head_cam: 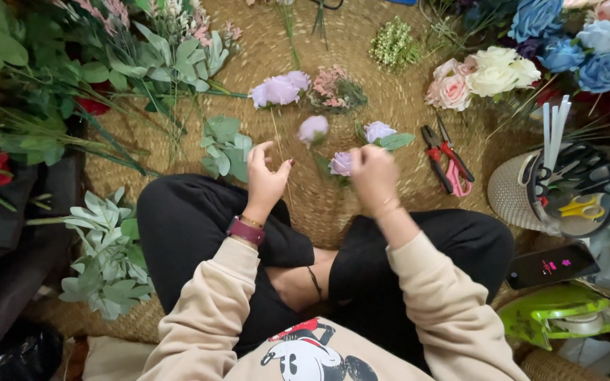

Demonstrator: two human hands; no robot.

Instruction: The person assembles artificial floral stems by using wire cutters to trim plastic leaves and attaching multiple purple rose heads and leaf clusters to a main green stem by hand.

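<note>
The small purple flower [341, 163] sits near the middle of the round woven mat [361, 77], held at its head by the right hand [373, 174], whose fingers are curled shut around it. Its stem cannot be made out. The left hand [265, 178] hovers just to the left, fingers loosely spread, holding nothing that shows. A second purple bloom [313, 129] lies just beyond both hands. Red-handled cutters [445, 159] lie to the right; bare mat remains between.
</note>
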